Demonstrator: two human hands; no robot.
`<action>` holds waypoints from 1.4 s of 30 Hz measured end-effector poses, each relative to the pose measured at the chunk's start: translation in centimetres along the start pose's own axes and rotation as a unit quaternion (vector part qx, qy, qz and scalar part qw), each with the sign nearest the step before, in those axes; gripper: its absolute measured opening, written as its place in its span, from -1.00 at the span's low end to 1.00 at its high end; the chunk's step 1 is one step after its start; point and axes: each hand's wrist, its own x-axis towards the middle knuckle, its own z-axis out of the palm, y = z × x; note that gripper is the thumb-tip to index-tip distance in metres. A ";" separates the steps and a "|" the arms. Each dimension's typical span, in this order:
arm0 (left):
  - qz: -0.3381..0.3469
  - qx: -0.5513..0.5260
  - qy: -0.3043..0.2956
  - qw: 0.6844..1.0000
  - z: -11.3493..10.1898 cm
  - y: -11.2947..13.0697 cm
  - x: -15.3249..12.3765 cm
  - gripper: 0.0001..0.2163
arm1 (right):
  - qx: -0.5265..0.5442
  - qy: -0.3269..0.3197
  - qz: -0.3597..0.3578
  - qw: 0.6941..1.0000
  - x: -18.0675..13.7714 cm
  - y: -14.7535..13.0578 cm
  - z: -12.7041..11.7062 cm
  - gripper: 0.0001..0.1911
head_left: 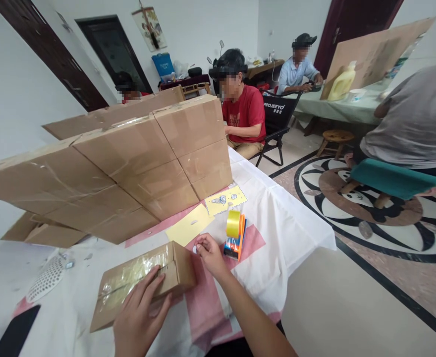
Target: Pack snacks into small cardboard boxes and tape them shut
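Observation:
A closed cardboard box (pixel 183 270) lies on the cloth in front of me, with shiny clear tape along its top seam. My left hand (pixel 139 307) rests on the top of this box, fingers stretched out and spread. Just past the box's right end, my right hand (pixel 211 255) pinches a small white piece, perhaps a sticker (pixel 194 249), between thumb and fingertips. To the right of that hand stands an orange and blue tape dispenser (pixel 239 240) with a yellowish tape roll (pixel 233 224). Behind it are a plain yellow sheet (pixel 188 224) and a yellow printed sheet (pixel 227 199).
A wall of taped cardboard boxes (pixel 139 163) closes off the table's far side. At left lie a white perforated object (pixel 47 277) and a black flat object (pixel 17 329). The white tablecloth (pixel 296 230) drops at the right edge. Several other people sit beyond.

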 end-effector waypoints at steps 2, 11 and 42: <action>0.003 -0.005 0.001 1.000 0.1 0.0 0.0 -0.65 | -0.011 0.002 -0.009 1.000 0.0 0.2 0.0 -0.85; -0.003 -0.032 -0.024 0.999 -0.5 0.2 0.5 -0.62 | -0.042 0.018 -0.027 0.999 -0.1 -0.8 -0.3 -0.87; -0.051 -0.038 -0.059 0.996 -0.9 0.8 0.7 -0.57 | -0.230 -0.036 -0.066 0.970 -2.8 1.3 1.3 -0.90</action>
